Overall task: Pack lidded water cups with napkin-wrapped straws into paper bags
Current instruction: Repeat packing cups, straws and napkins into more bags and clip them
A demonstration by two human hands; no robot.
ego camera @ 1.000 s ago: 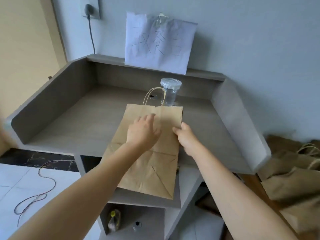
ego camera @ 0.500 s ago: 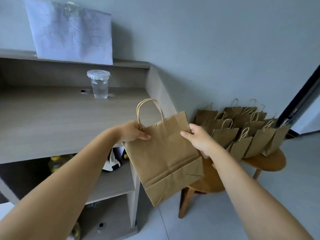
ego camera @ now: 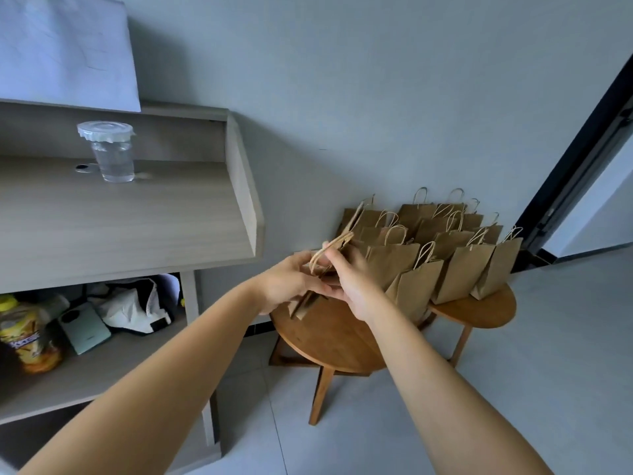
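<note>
head view, looking down and to the right of the desk. both hands meet over the near-left part of the round wooden table [ego camera: 329,337]. the left hand [ego camera: 291,286] and the right hand [ego camera: 352,286] hold one paper bag [ego camera: 303,305] between them. the bag is folded flat and seen nearly edge-on, so most of it is hidden by the hands. its twine handle [ego camera: 317,258] loops up between the two hands, and its lower end juts out below the left hand, just above the table top. the left hand closes around the bag from the left; the right hand's fingers [ego camera: 334,257] pinch the upper edge near the handle. both grips are narrow and closed on the bag.

a row of standing paper bags [ego camera: 459,269] fills the far and right part of the table, just right of the held bag. the lidded water cup [ego camera: 111,152] stands on the desk [ego camera: 137,217] at far left, well apart from both hands. a white paper sheet [ego camera: 65,46] hangs on the wall above it. a juice bottle [ego camera: 27,334] and a phone [ego camera: 84,327] lie on the shelf beneath.
</note>
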